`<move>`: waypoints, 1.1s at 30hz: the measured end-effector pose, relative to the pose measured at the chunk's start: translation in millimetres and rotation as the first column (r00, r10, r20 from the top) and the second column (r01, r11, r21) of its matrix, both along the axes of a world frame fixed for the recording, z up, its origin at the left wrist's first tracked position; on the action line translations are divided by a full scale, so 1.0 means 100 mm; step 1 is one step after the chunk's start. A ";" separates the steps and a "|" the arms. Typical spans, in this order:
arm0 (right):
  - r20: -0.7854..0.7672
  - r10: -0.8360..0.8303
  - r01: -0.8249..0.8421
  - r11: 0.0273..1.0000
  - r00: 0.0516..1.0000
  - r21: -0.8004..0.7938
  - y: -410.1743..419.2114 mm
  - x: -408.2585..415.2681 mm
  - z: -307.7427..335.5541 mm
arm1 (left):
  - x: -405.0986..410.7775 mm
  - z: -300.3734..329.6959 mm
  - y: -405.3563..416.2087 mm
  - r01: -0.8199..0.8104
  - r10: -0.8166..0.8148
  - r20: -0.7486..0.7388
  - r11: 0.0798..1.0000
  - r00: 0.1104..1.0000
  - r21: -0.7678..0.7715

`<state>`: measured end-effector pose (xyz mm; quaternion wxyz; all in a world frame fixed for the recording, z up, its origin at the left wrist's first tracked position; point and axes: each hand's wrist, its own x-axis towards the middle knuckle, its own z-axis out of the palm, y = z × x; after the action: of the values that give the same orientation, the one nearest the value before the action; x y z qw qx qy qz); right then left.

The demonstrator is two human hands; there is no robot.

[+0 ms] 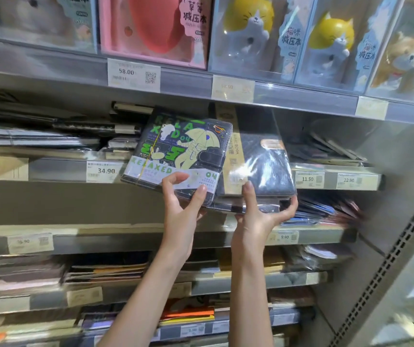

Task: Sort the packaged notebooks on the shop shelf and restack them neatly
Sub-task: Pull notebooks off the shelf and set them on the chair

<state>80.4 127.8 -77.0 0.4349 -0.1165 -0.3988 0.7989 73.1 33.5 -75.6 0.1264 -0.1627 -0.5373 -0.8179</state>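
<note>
A black notebook with green "RELAXED" print [178, 149], wrapped in plastic, leans tilted in front of the second shelf. My left hand [181, 209] holds its lower edge, thumb on the white band and fingers underneath. Beside it on the right is a dark notebook in shiny wrap with a tan side strip [258, 159], lying on another wrapped pack. My right hand [261, 216] grips the lower edge of these, thumb on top and fingers curled round the right corner. Both notebooks overhang the shelf edge [311, 175].
Flat stacks of notebooks [40, 139] lie at the left of the same shelf, and loose packs [331, 146] at the right. Boxed cat and strawberry notebooks [248, 31] stand on the top shelf. Lower shelves [126, 269] hold more stacks. A perforated upright [386, 271] borders the right.
</note>
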 end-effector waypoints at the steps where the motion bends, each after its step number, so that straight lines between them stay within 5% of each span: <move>1: -0.012 0.020 -0.021 1.000 1.000 -0.009 0.01 0.01 0.00 | 0.01 0.01 0.00 0.011 -0.011 0.010 1.000 1.000 0.005; 8: -0.101 -0.028 0.029 1.000 0.994 0.004 -0.08 0.24 -0.05 | 0.25 -0.06 -0.10 -0.060 0.055 -0.079 0.997 0.995 -0.055; 14: -0.101 -0.046 0.053 0.997 0.994 0.063 -0.35 0.70 -0.24 | 0.66 -0.38 -0.44 -0.020 0.020 -0.006 0.998 1.000 0.062; 28: 0.224 0.051 -0.060 0.998 0.973 0.033 -1.15 1.70 -1.41 | 1.79 -1.55 -1.27 -0.135 0.152 0.205 0.987 0.967 -0.092; 33: 0.338 0.153 -0.156 0.988 0.929 -0.017 -1.32 1.89 -2.20 | 2.13 -2.27 -1.45 -0.236 0.267 0.365 0.963 0.892 -0.127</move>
<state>269.4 -4.0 -297.2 0.2963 -0.2181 -0.4795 0.7967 286.5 -111.9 -302.9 0.1183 0.0643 -0.6000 -0.7886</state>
